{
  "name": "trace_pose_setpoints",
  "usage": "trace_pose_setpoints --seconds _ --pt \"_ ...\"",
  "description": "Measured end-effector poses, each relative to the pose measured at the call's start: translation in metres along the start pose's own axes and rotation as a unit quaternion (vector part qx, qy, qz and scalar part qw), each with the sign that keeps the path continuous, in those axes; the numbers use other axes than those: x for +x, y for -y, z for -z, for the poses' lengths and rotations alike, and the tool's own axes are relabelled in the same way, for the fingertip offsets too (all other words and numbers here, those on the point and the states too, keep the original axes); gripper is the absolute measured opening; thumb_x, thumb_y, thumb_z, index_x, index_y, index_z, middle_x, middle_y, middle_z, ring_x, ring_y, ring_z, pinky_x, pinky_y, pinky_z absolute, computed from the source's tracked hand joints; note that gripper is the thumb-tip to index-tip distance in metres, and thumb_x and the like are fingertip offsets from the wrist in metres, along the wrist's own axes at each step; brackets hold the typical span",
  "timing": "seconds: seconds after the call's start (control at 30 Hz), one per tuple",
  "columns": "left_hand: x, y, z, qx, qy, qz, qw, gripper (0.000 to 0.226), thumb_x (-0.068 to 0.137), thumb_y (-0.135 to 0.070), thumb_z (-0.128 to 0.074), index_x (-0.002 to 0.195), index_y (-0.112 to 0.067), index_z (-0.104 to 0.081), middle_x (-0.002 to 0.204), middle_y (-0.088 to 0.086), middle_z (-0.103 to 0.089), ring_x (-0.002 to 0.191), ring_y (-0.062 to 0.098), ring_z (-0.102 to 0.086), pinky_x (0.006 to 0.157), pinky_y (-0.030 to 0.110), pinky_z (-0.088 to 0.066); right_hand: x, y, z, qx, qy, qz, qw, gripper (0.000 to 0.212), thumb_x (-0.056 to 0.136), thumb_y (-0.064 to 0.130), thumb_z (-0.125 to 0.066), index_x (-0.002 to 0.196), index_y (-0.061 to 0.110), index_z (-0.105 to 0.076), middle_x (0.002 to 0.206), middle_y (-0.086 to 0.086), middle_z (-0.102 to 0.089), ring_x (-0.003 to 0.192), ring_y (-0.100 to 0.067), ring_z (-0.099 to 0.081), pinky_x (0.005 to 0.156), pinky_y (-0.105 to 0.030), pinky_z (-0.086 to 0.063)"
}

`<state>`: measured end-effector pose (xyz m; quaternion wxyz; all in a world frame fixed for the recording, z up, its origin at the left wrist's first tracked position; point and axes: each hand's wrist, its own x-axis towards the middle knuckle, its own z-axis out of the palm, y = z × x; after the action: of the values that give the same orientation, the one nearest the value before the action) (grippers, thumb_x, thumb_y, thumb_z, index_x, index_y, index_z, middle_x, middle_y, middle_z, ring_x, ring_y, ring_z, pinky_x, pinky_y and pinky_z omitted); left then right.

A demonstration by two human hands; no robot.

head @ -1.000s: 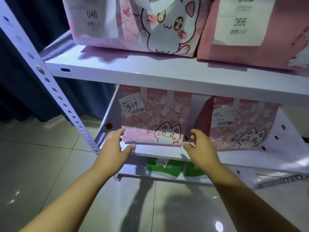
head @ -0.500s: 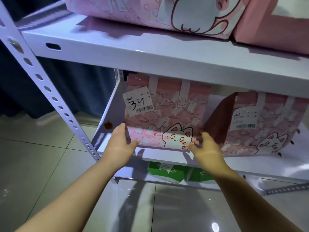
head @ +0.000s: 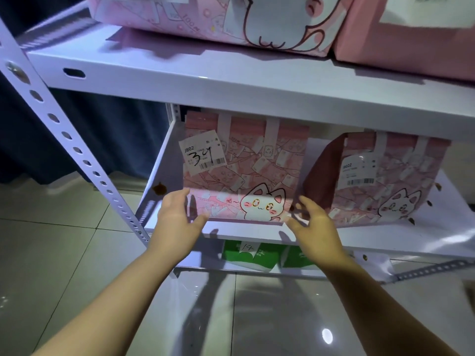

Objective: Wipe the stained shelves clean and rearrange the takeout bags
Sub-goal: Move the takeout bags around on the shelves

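Note:
A pink cat-print takeout bag [head: 246, 173] with a receipt marked 34 stands on the middle white shelf [head: 257, 233]. My left hand [head: 177, 217] is at its lower left corner, fingers spread and relaxed, thumb near the bag's base. My right hand [head: 314, 222] is at its lower right corner, fingers spread, just off the bag. A second pink cat bag [head: 380, 178] stands to the right. Brown stains [head: 159, 189] dot the shelf at the left, and more stains [head: 429, 202] lie by the right bag.
Two large pink bags [head: 221, 19] sit on the upper shelf [head: 231, 78]. Green bags [head: 250, 255] stand on the bottom shelf. A perforated white upright [head: 66, 136] slants on the left. Glossy floor tiles [head: 64, 253] lie below, a dark curtain [head: 84, 134] behind.
The view has moved closer and lower on the shelf. Both hands have stayed at the corners of the bag marked 34; the right hand's fingers have spread away from it.

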<state>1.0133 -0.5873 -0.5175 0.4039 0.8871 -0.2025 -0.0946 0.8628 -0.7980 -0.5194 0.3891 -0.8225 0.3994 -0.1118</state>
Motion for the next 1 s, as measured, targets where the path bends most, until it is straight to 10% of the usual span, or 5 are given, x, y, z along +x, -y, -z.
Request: trace_pose_setpoints --seconds 0.2,0.5,1.0 --pt "-0.025 -0.032 -0.009 0.002 0.026 -0.035 0.999 0.051 0.082 -0.032 -0.067 0.129 -0.02 -0.049 0.129 0.004 -0.046 0.116 0.022 -0.045 0.094 0.045 -0.045 -0.027 -0.014 0.031 0.04 -0.037 -0.01 0.998 0.047 0.087 0.022 -0.065 0.131 0.022 -0.05 0.128 0.003 -0.057 0.108 -0.009 -0.053 0.094 -0.03 -0.046" --pt "-0.049 -0.093 -0.078 -0.058 0.082 -0.079 0.992 0.04 0.082 -0.029 -0.066 0.12 -0.024 -0.055 0.116 -0.01 -0.049 0.102 0.008 -0.052 0.075 0.018 -0.041 -0.022 -0.076 0.094 0.056 -0.107 0.004 0.993 0.025 0.086 0.018 -0.064 0.11 0.025 -0.06 0.104 0.01 -0.06 0.094 -0.005 -0.056 0.086 -0.027 -0.048" --pt "-0.049 -0.175 -0.218 -0.009 0.094 -0.047 0.994 0.071 0.085 -0.028 -0.065 0.144 -0.018 -0.027 0.147 0.002 -0.025 0.121 0.024 -0.045 0.102 0.038 -0.041 0.065 -0.183 0.191 -0.009 -0.136 0.016 0.991 0.057 0.084 0.019 -0.065 0.136 0.016 -0.041 0.131 -0.006 -0.043 0.119 -0.022 -0.046 0.095 -0.03 -0.039"
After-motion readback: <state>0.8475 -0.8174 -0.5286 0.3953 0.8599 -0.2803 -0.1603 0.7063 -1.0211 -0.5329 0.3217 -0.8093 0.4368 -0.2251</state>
